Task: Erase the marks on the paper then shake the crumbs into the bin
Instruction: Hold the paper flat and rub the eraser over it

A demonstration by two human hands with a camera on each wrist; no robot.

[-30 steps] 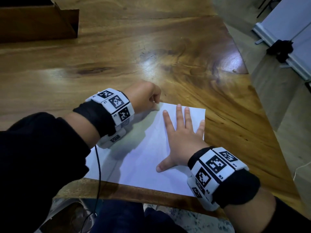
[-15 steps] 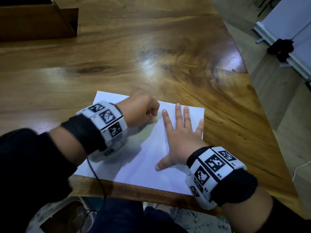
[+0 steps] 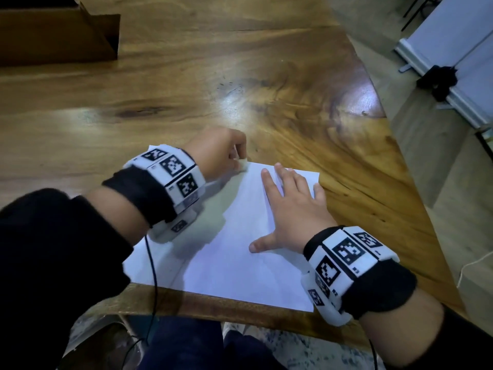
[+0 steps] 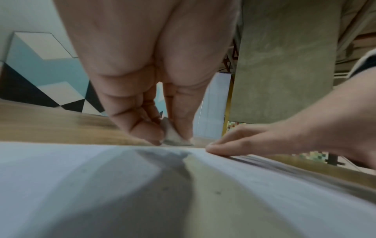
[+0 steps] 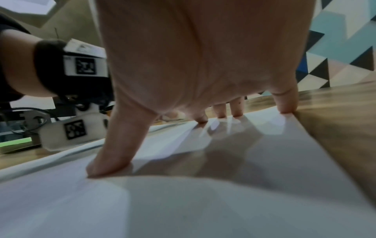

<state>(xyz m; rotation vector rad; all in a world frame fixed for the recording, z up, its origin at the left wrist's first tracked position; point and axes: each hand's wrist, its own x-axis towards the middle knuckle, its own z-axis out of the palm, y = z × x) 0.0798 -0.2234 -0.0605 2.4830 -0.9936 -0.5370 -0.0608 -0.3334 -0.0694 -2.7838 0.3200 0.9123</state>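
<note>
A white sheet of paper (image 3: 229, 252) lies on the wooden table (image 3: 240, 76) near its front edge. My left hand (image 3: 221, 153) pinches a small white eraser (image 3: 243, 164) and holds it down at the paper's far edge. The left wrist view shows the eraser (image 4: 173, 135) between thumb and fingers, touching the paper (image 4: 101, 177). My right hand (image 3: 290, 209) lies flat on the sheet's right half with fingers spread, pressing it down. In the right wrist view the fingertips (image 5: 286, 111) rest on the paper (image 5: 244, 177) close to its right edge. No marks show clearly on the sheet.
A brown cardboard box (image 3: 58, 36) stands at the table's far left corner. The table's right edge (image 3: 400, 169) drops to a grey floor. A white panel with a black fitting (image 3: 440, 78) stands on the floor at the far right. A thin cable (image 3: 153, 276) hangs from my left wrist.
My left hand slid toward me over the paper, then back out to the sheet's far edge, rubbing with the eraser. The right hand has stayed flat on the paper.
</note>
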